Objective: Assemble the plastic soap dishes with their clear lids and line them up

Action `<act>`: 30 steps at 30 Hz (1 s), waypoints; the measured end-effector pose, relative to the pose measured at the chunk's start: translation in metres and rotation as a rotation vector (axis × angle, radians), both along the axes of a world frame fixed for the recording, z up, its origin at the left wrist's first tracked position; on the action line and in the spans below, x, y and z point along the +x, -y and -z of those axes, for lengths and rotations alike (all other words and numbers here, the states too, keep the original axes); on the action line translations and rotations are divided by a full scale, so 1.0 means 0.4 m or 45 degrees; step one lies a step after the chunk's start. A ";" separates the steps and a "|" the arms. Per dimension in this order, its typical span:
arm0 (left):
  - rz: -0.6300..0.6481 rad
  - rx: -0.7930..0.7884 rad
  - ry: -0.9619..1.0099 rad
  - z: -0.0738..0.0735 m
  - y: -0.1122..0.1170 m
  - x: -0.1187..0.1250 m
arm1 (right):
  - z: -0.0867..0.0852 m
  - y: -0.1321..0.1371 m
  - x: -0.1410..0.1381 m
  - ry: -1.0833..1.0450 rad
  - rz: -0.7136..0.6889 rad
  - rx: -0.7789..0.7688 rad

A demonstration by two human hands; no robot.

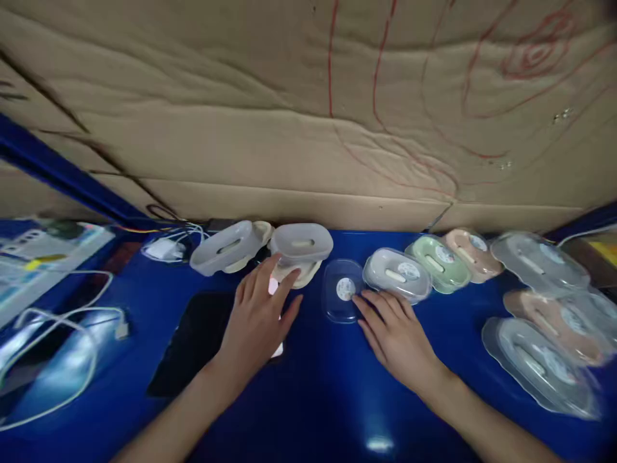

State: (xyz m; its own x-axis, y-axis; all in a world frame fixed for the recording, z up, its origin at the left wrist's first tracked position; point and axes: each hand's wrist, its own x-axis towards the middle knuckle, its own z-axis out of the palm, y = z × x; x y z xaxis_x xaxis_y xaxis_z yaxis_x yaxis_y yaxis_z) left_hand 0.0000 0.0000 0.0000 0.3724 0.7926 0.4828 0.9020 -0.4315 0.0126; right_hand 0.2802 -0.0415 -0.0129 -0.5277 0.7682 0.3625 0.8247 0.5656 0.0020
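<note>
My left hand (260, 312) reaches forward with its fingers spread, holding nothing that I can see. Its fingertips are at the front of a whitish oval plastic box (301, 244), which rests on a cream-coloured piece (307, 273); whether they touch is unclear. A similar translucent box (224, 247) stands to the left. My right hand (398, 331) lies low, fingers stretched out, by the right edge of a clear plastic lid (337, 302) with a round white label (346, 289). Just beyond that hand sits a grey-white lidded box (398, 273).
To the right are a green box (441, 260), a peach box (472, 251) and several more clear-covered boxes (544, 366). A black tablet-like slab (193, 341) lies beside my left forearm. White cables (87, 328) spread across the left. Cardboard (241, 148) walls off the blue table's (318, 405) back.
</note>
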 end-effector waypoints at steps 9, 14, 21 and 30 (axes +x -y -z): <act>0.038 -0.056 -0.086 0.011 0.016 0.004 | -0.002 0.015 -0.015 -0.026 -0.309 -0.093; 0.126 -0.024 -0.026 -0.013 0.019 -0.002 | 0.002 -0.008 -0.003 -0.065 -0.197 -0.126; 0.378 -0.264 0.235 -0.070 0.090 0.027 | -0.017 -0.010 0.009 -0.201 -0.229 -0.151; 0.559 -0.299 0.277 -0.049 0.100 0.046 | -0.015 0.032 -0.022 -0.224 -0.631 -0.265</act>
